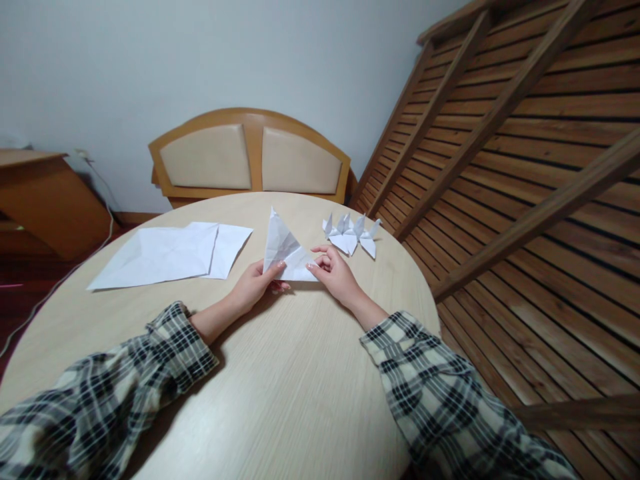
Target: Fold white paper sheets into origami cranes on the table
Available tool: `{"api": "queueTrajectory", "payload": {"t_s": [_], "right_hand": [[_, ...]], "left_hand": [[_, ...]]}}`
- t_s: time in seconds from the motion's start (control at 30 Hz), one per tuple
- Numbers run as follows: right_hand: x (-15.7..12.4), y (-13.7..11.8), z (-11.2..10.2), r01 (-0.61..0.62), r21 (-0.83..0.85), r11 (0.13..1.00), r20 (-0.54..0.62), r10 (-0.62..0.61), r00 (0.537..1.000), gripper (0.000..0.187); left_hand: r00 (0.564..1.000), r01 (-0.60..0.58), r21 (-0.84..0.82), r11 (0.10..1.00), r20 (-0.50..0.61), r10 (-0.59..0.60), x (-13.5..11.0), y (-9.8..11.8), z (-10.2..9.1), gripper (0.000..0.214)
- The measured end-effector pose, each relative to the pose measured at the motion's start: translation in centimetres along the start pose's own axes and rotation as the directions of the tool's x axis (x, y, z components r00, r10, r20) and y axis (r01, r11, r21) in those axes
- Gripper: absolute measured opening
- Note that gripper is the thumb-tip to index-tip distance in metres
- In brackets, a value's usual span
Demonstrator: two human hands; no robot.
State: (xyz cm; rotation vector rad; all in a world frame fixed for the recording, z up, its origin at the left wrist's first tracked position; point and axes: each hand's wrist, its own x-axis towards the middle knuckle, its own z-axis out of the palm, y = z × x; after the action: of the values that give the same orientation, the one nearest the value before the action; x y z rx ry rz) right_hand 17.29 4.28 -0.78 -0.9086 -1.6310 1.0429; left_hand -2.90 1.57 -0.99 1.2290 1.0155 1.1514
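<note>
A folded sheet of white paper (284, 245), roughly a triangle with creases across it, is held over the table between both hands. My left hand (257, 285) pinches its lower left part, the thumb on top and the fingers underneath. My right hand (336, 275) grips its lower right corner between thumb and fingers. Just beyond my right hand stand several white origami cranes (351, 235), close together in a row. To the left lie creased white paper sheets (157, 253), partly overlapping.
The round pale wooden table (280, 393) carries everything. Behind it stands a wooden headboard (255, 153) with two cream panels, against a pale wall. A slatted wooden frame (500, 167) leans along the right side. At the far left are a brown desk (45, 200) and a cable (107, 213).
</note>
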Motion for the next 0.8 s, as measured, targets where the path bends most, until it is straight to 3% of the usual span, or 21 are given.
{"api": "queueTrajectory", "payload": {"t_s": [0.43, 0.8], "right_hand": [[-0.18, -0.15, 0.43, -0.041, -0.009, 0.999, 0.097, 0.041, 0.994, 0.029], [-0.26, -0.32, 0.56, -0.070, -0.011, 0.997, 0.161, 0.071, 0.984, 0.024]], "left_hand": [[1.000, 0.001, 0.058, 0.998, 0.010, -0.001, -0.27, 0.83, 0.51, 0.025], [0.997, -0.065, 0.261, 0.963, 0.063, 0.050, -0.09, 0.37, -0.08, 0.032]]}}
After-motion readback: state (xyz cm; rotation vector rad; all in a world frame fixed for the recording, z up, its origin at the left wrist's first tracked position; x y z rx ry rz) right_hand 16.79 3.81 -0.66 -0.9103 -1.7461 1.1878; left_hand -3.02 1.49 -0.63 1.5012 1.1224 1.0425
